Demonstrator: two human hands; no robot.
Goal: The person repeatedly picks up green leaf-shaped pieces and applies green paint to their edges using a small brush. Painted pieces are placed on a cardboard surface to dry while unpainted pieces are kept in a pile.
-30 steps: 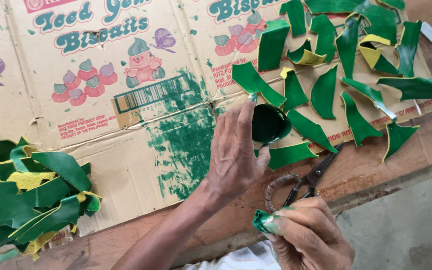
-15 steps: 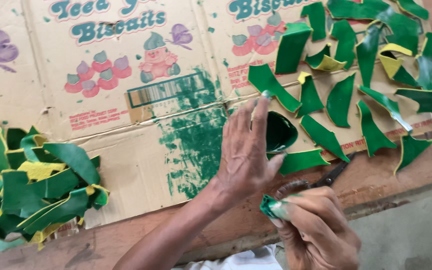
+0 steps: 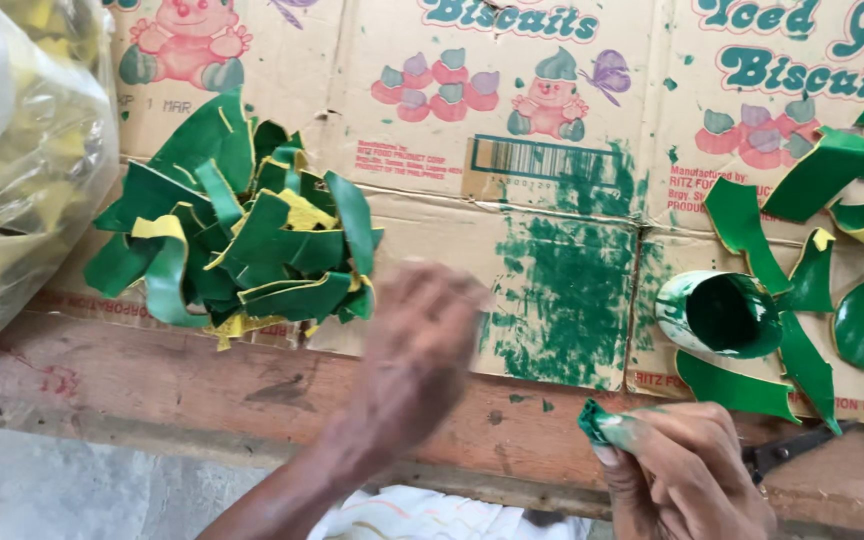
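Head view looks down on a wooden bench (image 3: 202, 385) covered with flattened cardboard (image 3: 432, 150) that carries pink and green cartoon prints and a smeared patch of green paint (image 3: 562, 290).

The left hand (image 3: 417, 350) is blurred — it hovers over the front edge of the cardboard, just right of a heap of cut pieces (image 3: 242, 235), green on one side and yellow on the other, curled and lying one over another. The fingers seem loosely bent and nothing shows between them, but because of the blur I cannot tell if the hand is open or closed. It does not touch the heap.

The right hand (image 3: 682, 470) is low at the bench edge, closed around a small green sponge-like wad (image 3: 597, 420) whose tip sticks out past the paint-stained fingertips. Just beside this hand, on the wood, lie dark scissors (image 3: 787, 450), partly hidden by it.

Above the right hand stands a small cup of green paint (image 3: 720, 315), tilted so that its mouth faces the camera — the rim is whitish and smeared. Around the cup, more green pieces (image 3: 752, 225) are spread out singly on the cardboard, some with yellow edges.

At the far left a clear plastic bag (image 3: 22, 170) with yellow material inside rests against the cardboard.
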